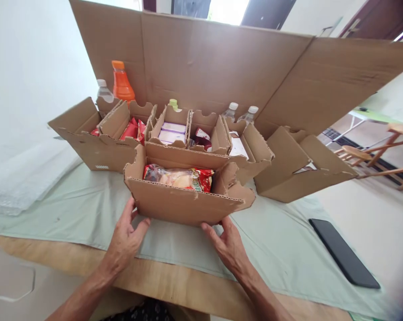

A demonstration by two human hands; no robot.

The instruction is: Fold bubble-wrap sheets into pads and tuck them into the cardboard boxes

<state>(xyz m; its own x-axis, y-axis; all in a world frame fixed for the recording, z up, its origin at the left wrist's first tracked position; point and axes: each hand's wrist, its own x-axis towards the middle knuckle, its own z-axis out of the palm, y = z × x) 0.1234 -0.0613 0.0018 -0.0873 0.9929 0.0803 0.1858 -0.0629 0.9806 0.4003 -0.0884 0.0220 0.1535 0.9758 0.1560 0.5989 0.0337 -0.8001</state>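
Front: brown cardboard box [184, 206], already holding a red-and-clear plastic packet [178, 178]
Left hand [128, 232], right hand [228, 243]: at its lower corners; whether clamped, cannot tell
Behind: brown cardboard bins [204, 121], goods already inside

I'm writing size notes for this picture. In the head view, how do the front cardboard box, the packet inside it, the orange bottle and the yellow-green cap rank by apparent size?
1. Front cardboard box
2. Packet
3. Orange bottle, its base hidden
4. Yellow-green cap
The box is also nearest the camera.
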